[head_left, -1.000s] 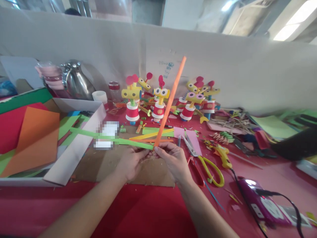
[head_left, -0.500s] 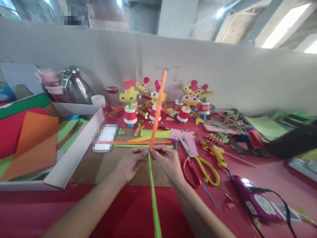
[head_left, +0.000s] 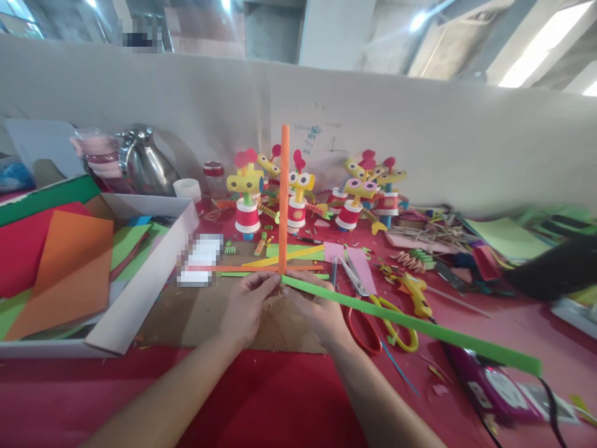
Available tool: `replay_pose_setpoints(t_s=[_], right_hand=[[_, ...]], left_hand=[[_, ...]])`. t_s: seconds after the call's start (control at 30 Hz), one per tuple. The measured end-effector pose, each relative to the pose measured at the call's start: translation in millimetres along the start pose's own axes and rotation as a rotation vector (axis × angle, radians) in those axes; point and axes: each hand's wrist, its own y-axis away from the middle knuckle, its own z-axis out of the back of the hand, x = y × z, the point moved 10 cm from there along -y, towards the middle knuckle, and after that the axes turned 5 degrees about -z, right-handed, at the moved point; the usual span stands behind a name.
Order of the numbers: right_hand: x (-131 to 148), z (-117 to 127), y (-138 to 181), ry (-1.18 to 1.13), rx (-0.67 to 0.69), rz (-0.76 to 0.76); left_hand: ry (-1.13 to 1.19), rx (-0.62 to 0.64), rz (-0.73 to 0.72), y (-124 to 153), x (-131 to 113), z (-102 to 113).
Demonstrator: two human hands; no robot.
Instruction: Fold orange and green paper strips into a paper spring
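An orange paper strip (head_left: 284, 199) stands upright from my fingertips, above the brown cardboard (head_left: 205, 320). From the same spot a green paper strip (head_left: 410, 320) runs to the right, passing over my right hand and the scissors. My left hand (head_left: 249, 302) pinches the joined ends of the strips between thumb and fingers. Thumb and fingers of my right hand (head_left: 312, 305) are closed at the same joint, partly beneath the green strip. Beyond my hands, more orange, green and yellow strips (head_left: 298, 255) lie on the cardboard.
Several paper-cup figures (head_left: 247, 214) stand at the back. A white box (head_left: 140, 280) of coloured paper is at left, near a steel jug (head_left: 147, 162). Scissors (head_left: 357, 280), a yellow glue gun (head_left: 415, 295) and a purple device (head_left: 499, 386) with a cord lie to the right.
The green strip has swung from pointing toward me to pointing right, over my right hand. The orange strip has gone from leaning right to nearly upright. Both hands still pinch the joint.
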Motion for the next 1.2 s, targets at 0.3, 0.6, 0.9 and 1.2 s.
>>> replay_pose_setpoints(t_s=[0.3, 0.6, 0.9, 1.2], right_hand=[[-8.9, 8.6, 0.4, -0.280, -0.126, -0.098], [-8.6, 5.8, -7.5, -0.112, 0.030, -0.116], [6.8, 13.7, -2.4, 0.169, -0.062, 0.080], [16.9, -11.8, 5.9, 0.478, 0.023, 0.168]], left_hand=[[0.067, 0.054, 0.018, 4.9, -1.8, -8.3], [-0.311, 0.077, -0.017, 4.3, -20.5, -5.0], [-0.206, 0.080, 0.096, 4.7, -4.0, -5.3], [0.085, -0.077, 0.118, 3.4, 1.5, 9.0]])
